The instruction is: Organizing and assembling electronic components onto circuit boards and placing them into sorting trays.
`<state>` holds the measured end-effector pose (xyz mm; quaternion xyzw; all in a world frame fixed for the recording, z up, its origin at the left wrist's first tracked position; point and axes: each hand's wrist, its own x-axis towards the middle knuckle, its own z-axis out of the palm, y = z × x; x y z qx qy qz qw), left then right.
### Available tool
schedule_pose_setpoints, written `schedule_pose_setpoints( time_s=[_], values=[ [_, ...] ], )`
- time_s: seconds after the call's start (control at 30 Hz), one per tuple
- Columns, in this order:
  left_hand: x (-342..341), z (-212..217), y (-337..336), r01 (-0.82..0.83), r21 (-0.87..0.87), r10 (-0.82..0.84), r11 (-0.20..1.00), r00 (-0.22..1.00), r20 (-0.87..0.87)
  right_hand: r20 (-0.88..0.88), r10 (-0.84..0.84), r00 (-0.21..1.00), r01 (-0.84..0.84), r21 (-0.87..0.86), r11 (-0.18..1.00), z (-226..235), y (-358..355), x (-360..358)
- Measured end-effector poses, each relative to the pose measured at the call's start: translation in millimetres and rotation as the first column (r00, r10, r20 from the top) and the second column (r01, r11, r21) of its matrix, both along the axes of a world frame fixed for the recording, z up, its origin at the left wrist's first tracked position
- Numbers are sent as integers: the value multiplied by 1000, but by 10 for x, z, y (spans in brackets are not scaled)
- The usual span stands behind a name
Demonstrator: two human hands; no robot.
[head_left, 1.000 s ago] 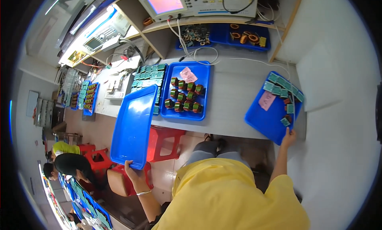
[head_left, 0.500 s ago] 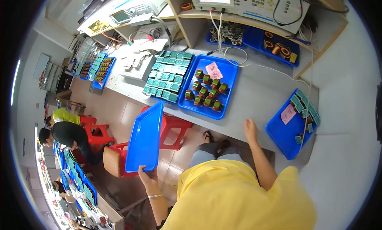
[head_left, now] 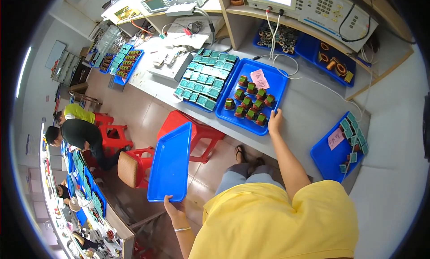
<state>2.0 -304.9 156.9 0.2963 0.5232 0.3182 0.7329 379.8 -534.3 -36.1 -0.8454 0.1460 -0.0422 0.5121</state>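
My left hand [head_left: 175, 208] grips the near edge of an empty blue tray [head_left: 171, 163], held tilted off the bench above the floor and red stools. My right hand [head_left: 274, 120] rests on the front right edge of a blue tray [head_left: 273, 86] that lies on the grey bench and holds several green and red coil parts [head_left: 249, 104] and a pink slip [head_left: 259, 79]. To the left of that tray lies another tray full of teal parts [head_left: 204, 80]. A third blue tray [head_left: 333, 157] with a few teal parts and a pink slip sits at the bench's right end.
Test instruments [head_left: 313, 6] with cables stand on a shelf above the bench, with blue bins of copper coils [head_left: 335, 65] under it. Red stools [head_left: 197, 132] stand below the bench edge. Other people [head_left: 78, 127] work at a second bench on the left.
My right hand moved from the right-end tray to the edge of the middle tray. My left hand swung the empty tray lower and further off the bench; my view turned left.
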Motion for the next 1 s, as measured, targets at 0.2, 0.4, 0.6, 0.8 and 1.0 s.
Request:
schedule_pose_setpoints(
  time_s=[0.2,0.4,0.6,0.8,1.0],
  values=[
    [67,3,-8,19,-12,-19,1000,1000,-18,103,-81,991,85,-31,996,-215,-187,116],
    [46,0,-13,10,9,-10,1000,1000,-11,99,-71,993,70,11,997,-164,-389,74],
    [159,-49,15,-21,11,21,1000,1000,23,99,-67,993,68,-3,998,-169,-714,37],
    [346,12,-45,37,2,-37,999,999,36,107,-55,993,61,-58,996,-83,-934,-59],
    [385,-80,4,74,-2,-74,997,997,27,156,-78,985,143,-462,876,63,-1050,-170]
  ],
)
